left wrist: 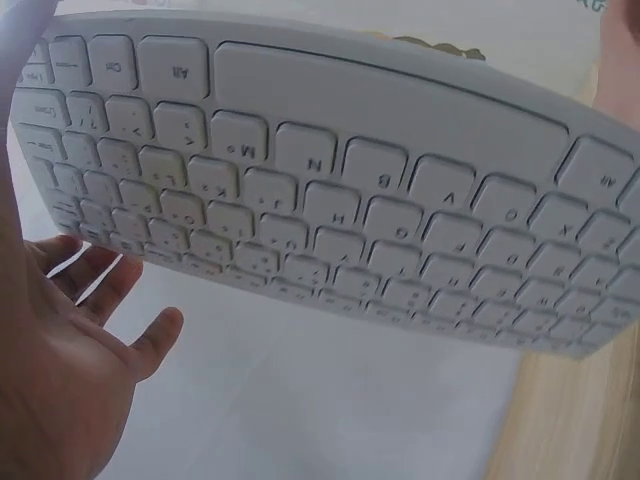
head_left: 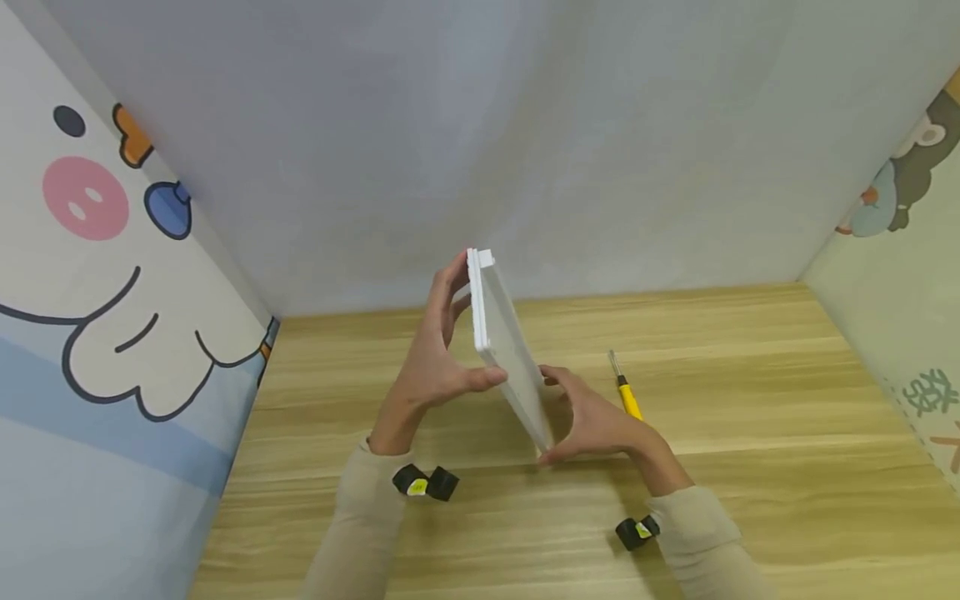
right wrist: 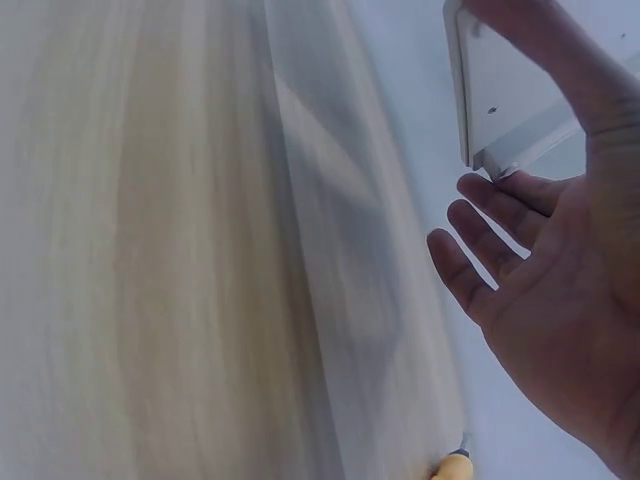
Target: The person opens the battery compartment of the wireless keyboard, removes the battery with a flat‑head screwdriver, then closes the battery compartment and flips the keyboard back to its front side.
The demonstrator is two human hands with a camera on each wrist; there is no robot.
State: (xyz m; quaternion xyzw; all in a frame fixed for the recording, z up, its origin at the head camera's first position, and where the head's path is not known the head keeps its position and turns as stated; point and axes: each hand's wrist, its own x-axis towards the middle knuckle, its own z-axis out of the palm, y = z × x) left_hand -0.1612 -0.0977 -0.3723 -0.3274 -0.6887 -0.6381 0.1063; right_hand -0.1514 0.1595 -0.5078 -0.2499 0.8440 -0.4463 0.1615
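A white keyboard (head_left: 513,367) is held tilted on its side above the table, its plain underside turned to the right in the head view. My left hand (head_left: 435,358) grips its raised far end, with the thumb against the underside. At the lower, nearer end my right hand (head_left: 596,417) pinches the keyboard between thumb and fingers. Rows of keys on the keyboard (left wrist: 330,190) face the left wrist camera. In the right wrist view, small screw holes show on the underside of the keyboard (right wrist: 510,95), with fingertips of the right hand (right wrist: 560,270) at its corner.
A screwdriver (head_left: 628,398) with a yellow handle lies on the wooden table (head_left: 750,400), just beyond the right hand. A grey-white wall (head_left: 637,150) rises behind the table. Cartoon-printed panels (head_left: 112,275) stand at the left and right sides.
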